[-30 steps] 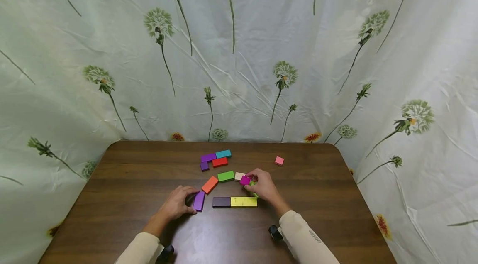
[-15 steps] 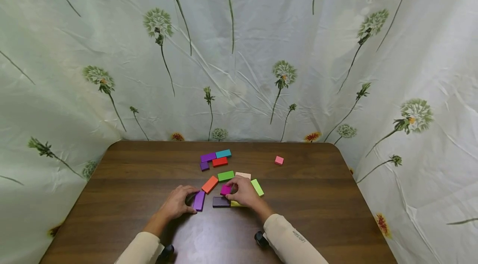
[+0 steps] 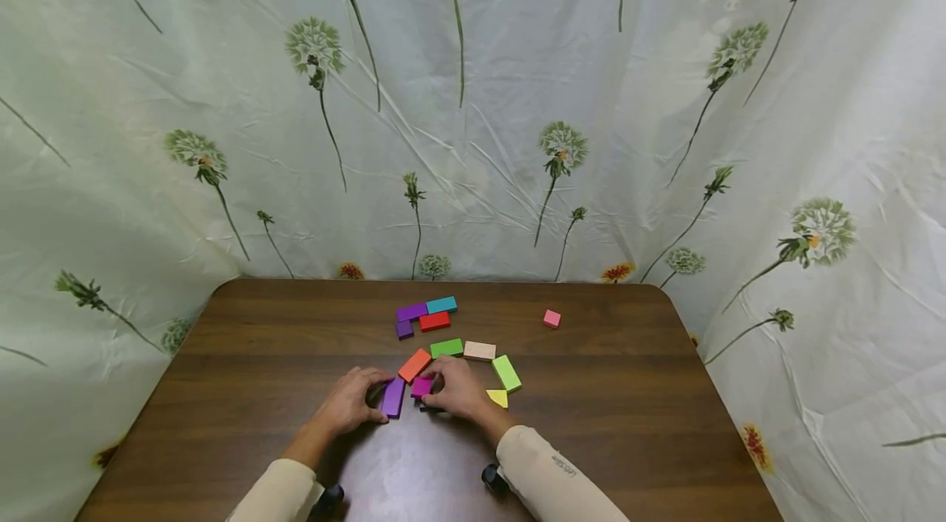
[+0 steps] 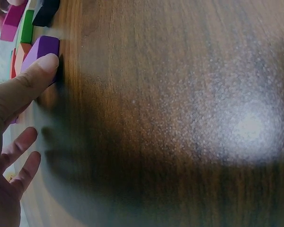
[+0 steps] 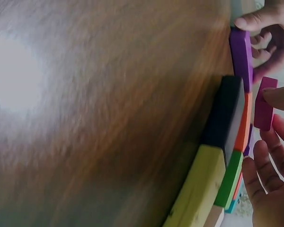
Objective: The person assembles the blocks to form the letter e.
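Pinching small magenta rectangular block (image 3: 420, 387): right hand (image 3: 460, 389), just right of oblong purple block (image 3: 393, 399), itself gripped by left hand (image 3: 347, 400). Probably painted wood, surface unclear; likely light, stiff; best held by opposite edges.

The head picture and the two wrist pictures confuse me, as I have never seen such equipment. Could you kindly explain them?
There is no robot here: a person works bare-handed. The wide view is taken from the person's head, looking forward and down; the other two are taken from the wrists, one from each. The left hand pinches a purple block on the wooden table. The right hand pinches a magenta block. Nearby lie, among others, an orange block, a green block and a yellow block; a pink block lies apart, farther back.
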Demonstrator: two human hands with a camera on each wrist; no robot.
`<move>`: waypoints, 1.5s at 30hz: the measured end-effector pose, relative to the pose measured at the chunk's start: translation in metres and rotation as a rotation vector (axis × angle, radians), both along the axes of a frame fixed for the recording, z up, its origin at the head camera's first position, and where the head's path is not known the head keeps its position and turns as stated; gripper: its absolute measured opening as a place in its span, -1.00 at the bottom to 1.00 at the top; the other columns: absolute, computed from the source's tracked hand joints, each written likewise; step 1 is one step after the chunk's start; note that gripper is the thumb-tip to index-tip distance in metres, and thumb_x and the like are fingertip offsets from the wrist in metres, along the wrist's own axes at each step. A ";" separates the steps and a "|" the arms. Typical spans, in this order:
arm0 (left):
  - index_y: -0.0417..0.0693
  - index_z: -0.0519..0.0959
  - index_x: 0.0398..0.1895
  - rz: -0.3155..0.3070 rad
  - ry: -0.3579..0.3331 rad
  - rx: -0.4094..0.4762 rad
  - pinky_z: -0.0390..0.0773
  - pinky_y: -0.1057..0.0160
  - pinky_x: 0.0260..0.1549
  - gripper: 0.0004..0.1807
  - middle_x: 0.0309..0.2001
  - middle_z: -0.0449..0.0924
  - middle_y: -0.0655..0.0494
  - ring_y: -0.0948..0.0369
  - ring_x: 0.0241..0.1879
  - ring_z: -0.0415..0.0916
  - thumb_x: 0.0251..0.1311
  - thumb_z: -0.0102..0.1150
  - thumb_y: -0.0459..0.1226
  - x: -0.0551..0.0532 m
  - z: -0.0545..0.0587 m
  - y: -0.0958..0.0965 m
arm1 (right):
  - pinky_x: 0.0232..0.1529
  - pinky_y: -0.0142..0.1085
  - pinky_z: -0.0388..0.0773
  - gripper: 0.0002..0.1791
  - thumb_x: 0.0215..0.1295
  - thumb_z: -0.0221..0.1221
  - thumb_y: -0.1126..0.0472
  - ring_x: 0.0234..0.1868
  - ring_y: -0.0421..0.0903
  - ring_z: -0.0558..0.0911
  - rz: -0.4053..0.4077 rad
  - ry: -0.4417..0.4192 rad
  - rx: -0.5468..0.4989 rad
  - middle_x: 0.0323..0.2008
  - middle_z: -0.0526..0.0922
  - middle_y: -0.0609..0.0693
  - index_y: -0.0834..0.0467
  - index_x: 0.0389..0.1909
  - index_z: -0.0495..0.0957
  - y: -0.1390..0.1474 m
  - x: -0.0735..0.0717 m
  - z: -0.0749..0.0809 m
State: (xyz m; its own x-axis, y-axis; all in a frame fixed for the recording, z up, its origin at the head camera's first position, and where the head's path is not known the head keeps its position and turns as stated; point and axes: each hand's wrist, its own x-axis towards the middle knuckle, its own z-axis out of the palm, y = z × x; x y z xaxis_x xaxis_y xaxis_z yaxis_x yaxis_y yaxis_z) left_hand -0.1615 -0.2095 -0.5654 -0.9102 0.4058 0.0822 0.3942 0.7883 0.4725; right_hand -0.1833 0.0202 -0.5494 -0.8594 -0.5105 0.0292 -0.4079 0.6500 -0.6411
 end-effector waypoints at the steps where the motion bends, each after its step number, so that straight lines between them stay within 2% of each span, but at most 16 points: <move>1: -0.20 0.63 -0.04 -0.005 0.005 0.004 0.45 -0.04 -0.08 -0.34 -0.08 0.64 -0.02 -0.01 -0.10 0.50 -0.36 0.60 -0.20 0.000 0.000 0.000 | -0.38 -0.50 0.38 -0.69 -0.03 0.43 0.20 -0.38 -0.27 0.47 0.009 0.017 0.005 -0.35 0.53 -0.16 0.16 -0.21 0.68 -0.002 0.000 -0.001; 6: -0.20 0.63 -0.05 -0.022 0.037 -0.002 0.46 -0.01 -0.10 -0.33 -0.10 0.64 -0.01 0.00 -0.11 0.51 -0.38 0.61 -0.19 -0.001 -0.002 -0.002 | -0.30 -0.49 0.39 -0.70 -0.07 0.44 0.19 -0.36 -0.27 0.48 0.040 0.065 0.018 -0.34 0.56 -0.14 0.16 -0.25 0.68 -0.009 0.001 -0.006; 12: -0.21 0.63 -0.04 -0.017 0.008 -0.004 0.46 -0.02 -0.11 -0.33 -0.09 0.64 -0.01 0.00 -0.11 0.50 -0.36 0.60 -0.18 -0.001 -0.002 -0.003 | -0.25 -0.47 0.39 -0.68 -0.07 0.44 0.18 -0.35 -0.30 0.44 0.046 0.077 0.053 -0.36 0.53 -0.16 0.14 -0.23 0.69 -0.015 0.002 -0.009; 18: -0.21 0.62 -0.03 0.004 -0.025 -0.003 0.46 -0.05 -0.09 -0.33 -0.07 0.63 -0.03 -0.01 -0.09 0.50 -0.35 0.61 -0.19 -0.001 -0.001 -0.002 | -0.21 -0.44 0.40 -0.67 -0.07 0.44 0.18 -0.32 -0.29 0.42 0.037 0.050 0.068 -0.34 0.52 -0.17 0.13 -0.21 0.69 -0.018 0.004 -0.009; 27: -0.21 0.62 -0.02 0.026 -0.073 0.001 0.45 -0.07 -0.06 -0.33 -0.07 0.63 -0.02 0.00 -0.08 0.48 -0.34 0.61 -0.20 0.000 0.003 -0.001 | 0.04 -0.29 0.44 -0.67 -0.03 0.43 0.18 -0.07 -0.15 0.54 0.042 0.034 0.113 -0.18 0.61 -0.10 0.11 -0.17 0.69 -0.020 0.006 -0.009; 36: -0.21 0.63 -0.03 0.016 -0.049 -0.004 0.46 -0.03 -0.10 -0.34 -0.08 0.63 -0.01 0.02 -0.12 0.48 -0.35 0.60 -0.21 0.000 0.003 -0.001 | 0.05 -0.31 0.43 -0.66 -0.02 0.42 0.13 -0.08 -0.19 0.54 0.046 0.066 0.179 -0.20 0.61 -0.15 0.06 -0.16 0.70 -0.020 0.007 -0.011; 45: -0.21 0.62 -0.03 0.011 -0.041 0.002 0.46 -0.03 -0.10 -0.34 -0.09 0.63 -0.01 0.02 -0.11 0.49 -0.35 0.60 -0.22 -0.001 0.001 -0.002 | 0.05 -0.30 0.44 -0.67 -0.03 0.42 0.13 -0.05 -0.18 0.55 0.046 0.078 0.173 -0.17 0.61 -0.14 0.05 -0.17 0.69 -0.019 0.008 -0.013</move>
State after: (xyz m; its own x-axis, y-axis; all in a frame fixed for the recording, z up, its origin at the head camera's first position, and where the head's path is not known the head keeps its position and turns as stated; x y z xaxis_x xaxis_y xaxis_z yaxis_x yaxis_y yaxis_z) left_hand -0.1624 -0.2117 -0.5643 -0.9172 0.3958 0.0455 0.3659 0.7916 0.4894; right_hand -0.1758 0.0013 -0.5628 -0.8339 -0.5520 0.0032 -0.4835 0.7275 -0.4868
